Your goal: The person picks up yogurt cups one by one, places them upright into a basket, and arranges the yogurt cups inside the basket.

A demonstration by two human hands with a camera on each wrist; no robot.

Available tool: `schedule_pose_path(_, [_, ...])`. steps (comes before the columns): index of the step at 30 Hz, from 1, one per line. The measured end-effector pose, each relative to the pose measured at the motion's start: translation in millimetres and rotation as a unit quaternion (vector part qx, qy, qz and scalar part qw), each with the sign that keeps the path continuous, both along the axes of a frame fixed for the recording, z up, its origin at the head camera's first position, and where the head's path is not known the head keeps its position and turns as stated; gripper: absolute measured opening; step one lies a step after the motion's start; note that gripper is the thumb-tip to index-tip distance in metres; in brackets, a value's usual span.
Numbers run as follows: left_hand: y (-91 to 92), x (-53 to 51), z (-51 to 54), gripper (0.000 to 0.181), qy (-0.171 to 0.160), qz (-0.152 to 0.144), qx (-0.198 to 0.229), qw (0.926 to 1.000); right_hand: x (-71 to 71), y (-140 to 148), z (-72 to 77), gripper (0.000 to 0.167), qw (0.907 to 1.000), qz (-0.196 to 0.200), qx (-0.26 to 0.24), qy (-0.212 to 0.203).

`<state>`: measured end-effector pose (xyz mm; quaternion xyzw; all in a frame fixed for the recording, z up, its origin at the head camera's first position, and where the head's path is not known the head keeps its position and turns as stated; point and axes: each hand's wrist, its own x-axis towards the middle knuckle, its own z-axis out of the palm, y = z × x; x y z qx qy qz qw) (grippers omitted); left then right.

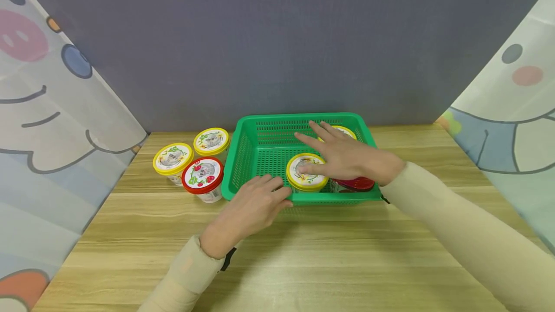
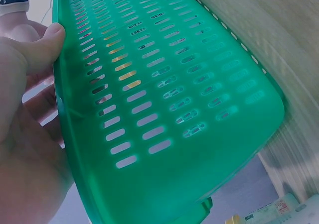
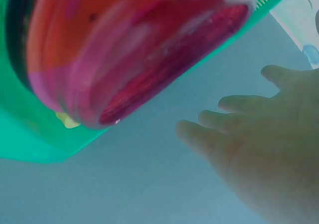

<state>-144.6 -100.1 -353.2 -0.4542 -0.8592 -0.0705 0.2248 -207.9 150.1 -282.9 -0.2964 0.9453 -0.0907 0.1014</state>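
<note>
A green slotted basket (image 1: 329,198) stands on the table. My left hand (image 1: 256,203) grips its front rim; in the left wrist view the thumb (image 2: 47,42) lies against the outer side of the rim. Spread wide, my right hand (image 1: 347,155) hovers over the tubs in the basket, its thumb above or touching the lid of a yellow-lidded tub (image 1: 306,183); contact cannot be told. Behind that hand is another yellow-lidded tub (image 1: 345,131), partly hidden. A dark red container (image 1: 355,185) lies under the hand's wrist, and shows large and blurred in the right wrist view.
Left of the basket stand two yellow-lidded tubs (image 1: 173,158) and a red-lidded tub (image 1: 203,175) with strawberry print, close to its side. A grey wall (image 1: 277,47) rises behind. In the left wrist view, bottles (image 2: 269,211) appear at the lower right.
</note>
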Motion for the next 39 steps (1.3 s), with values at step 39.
schedule_pose_path(39, [-0.7, -0.5, -1.5, 0.014, -0.018, -0.001, 0.009, 0.9998, 62.0, 65.5, -22.4, 0.067, 0.9806, 0.009, -0.173, 0.092])
